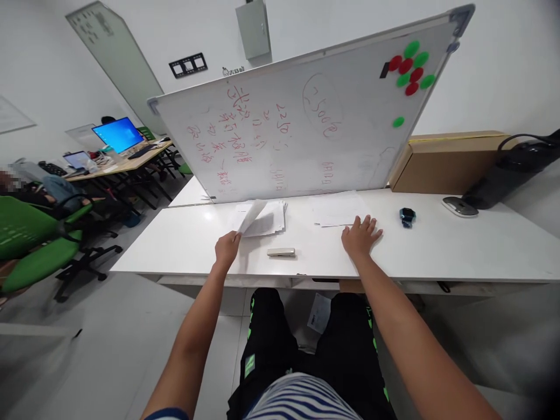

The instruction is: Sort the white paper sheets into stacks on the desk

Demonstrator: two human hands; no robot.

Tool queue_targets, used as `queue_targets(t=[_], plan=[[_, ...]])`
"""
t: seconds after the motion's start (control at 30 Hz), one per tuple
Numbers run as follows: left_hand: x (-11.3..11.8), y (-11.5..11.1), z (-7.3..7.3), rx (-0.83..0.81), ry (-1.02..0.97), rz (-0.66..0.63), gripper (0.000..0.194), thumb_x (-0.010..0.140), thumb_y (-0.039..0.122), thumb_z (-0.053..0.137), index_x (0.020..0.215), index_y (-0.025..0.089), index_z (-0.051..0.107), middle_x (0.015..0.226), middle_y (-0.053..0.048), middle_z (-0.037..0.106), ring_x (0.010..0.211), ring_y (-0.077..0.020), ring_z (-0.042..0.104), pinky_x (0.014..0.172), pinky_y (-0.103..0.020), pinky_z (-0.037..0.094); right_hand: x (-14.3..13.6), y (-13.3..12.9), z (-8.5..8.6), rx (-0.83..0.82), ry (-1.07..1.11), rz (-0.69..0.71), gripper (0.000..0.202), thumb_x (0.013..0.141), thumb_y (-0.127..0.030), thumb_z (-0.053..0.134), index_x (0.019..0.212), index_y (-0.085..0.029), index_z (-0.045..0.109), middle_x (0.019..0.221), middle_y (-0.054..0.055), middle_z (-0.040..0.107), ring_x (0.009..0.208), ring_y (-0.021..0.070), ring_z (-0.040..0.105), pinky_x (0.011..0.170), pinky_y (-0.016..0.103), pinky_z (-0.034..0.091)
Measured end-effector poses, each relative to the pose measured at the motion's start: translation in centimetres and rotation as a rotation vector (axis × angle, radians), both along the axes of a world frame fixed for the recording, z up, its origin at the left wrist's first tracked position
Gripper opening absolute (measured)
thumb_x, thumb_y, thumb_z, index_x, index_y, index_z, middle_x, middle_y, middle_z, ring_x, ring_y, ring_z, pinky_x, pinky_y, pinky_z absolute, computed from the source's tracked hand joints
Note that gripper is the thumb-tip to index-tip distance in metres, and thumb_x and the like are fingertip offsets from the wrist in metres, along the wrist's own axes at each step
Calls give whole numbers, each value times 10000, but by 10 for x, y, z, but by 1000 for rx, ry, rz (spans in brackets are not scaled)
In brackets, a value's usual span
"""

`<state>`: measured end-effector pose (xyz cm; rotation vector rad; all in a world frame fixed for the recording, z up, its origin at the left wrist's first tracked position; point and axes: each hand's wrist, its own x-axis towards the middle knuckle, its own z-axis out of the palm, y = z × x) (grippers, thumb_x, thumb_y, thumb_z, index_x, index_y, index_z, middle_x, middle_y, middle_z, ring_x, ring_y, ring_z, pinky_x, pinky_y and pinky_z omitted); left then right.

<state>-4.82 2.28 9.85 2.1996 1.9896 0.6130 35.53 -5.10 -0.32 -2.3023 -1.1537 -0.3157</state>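
My left hand (227,247) is closed on the near corner of a sheet of paper (253,214), which tilts up over a stack of printed papers (271,219) on the white table. My right hand (361,236) lies flat with its fingers spread, palm down. Its fingertips touch or nearly touch the near right corner of a second pile of papers (336,210). Between the two hands, close to the table's front edge, lies a light-coloured stapler (281,252), touched by neither.
A whiteboard (280,134) with red writing and round magnets leans behind the papers. To the right are a dark smartwatch (407,217), a computer mouse (459,206), a cardboard box (446,166) and a black bottle (510,172). A green chair (41,265) and a seated person are at left.
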Motion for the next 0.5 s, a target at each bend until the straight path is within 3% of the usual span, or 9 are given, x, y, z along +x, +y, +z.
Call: queue_targets(t=[0.13,0.23,0.37,0.43,0.5], plan=[[2,-29,5,142,-330,100,441,826,442,563,533,193,346,496,50,325,522,-103,320,515,-224,249,6,2,3,82,-10,27,496,853,-247,426,1313,-61,438,1457,274,311,1374,385,189,1003,687,152],[9,-64,8,210,-543,176,503,789,471,603,533,198,268,507,67,247,517,-88,279,493,-210,251,-4,-7,13,224,13,219,371,883,-232,393,1195,-116,557,1370,207,472,1332,326,333,1049,628,185],[27,-114,10,301,-537,114,423,812,468,593,566,194,385,531,59,344,531,-92,358,512,-208,314,-75,-61,40,472,349,572,315,897,-296,445,1144,-175,599,1189,146,618,1145,255,549,1009,474,385],[39,-136,7,359,-428,-20,334,828,428,597,625,184,492,582,32,459,576,-108,451,572,-220,377,-125,-98,57,502,679,772,356,906,-323,476,1246,-239,535,1224,105,604,1099,221,584,954,424,456],[52,-154,1,378,-309,-218,246,842,371,592,694,176,574,663,-15,557,649,-137,539,642,-243,430,-168,-129,71,466,994,931,522,875,-356,554,1371,-286,409,1388,90,485,1231,235,500,955,413,469]])
